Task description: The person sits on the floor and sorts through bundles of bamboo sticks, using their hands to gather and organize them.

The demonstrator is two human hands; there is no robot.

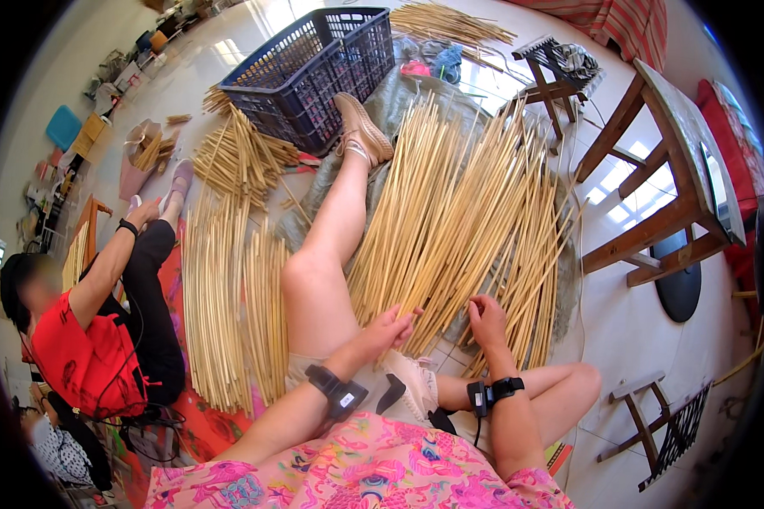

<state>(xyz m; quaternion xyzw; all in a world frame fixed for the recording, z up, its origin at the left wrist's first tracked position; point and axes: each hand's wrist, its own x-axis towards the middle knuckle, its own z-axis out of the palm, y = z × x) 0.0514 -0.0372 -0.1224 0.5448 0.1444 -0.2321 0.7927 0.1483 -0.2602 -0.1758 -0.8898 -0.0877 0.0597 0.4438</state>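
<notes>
A wide spread of long, thin straw-coloured sticks lies on the floor before me, its near ends close to my hands. My left hand is at those near ends with its fingers curled together; what they hold, if anything, is too small to make out. To its right, my right hand is closed with thumb and fingers pinched beside the sticks. Whether a stick is between them cannot be seen. Left of my bent leg lies a second row of sticks, with a shorter bundle beyond it.
A dark plastic crate stands at the far middle, more sticks behind it. A person in a red top sits at left. On the right are a wooden table, a folding stool and another stool.
</notes>
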